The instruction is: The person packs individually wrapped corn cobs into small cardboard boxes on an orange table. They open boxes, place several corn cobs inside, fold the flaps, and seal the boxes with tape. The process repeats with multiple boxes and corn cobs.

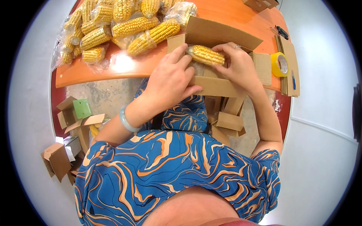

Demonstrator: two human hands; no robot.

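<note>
An open cardboard box (220,86) stands at the near edge of the orange table. A yellow corn cob (208,55), apparently in clear plastic, lies at the box's opening. The fingers of my right hand (239,63) grip the cob's right end. My left hand (174,75) is over the box's left side, its fingertips at the cob's left end; whether they press on the cob or on the box is unclear. To the left, a pile of wrapped corn cobs (135,26) covers part of the table.
A yellow tape roll (280,64) stands right of the box, beside flattened cardboard (291,65) with a blue pen (293,80) on it. Another carton (260,4) is at the far right. Opened boxes (230,121) lie below, and a green object (82,108) rests in one at left.
</note>
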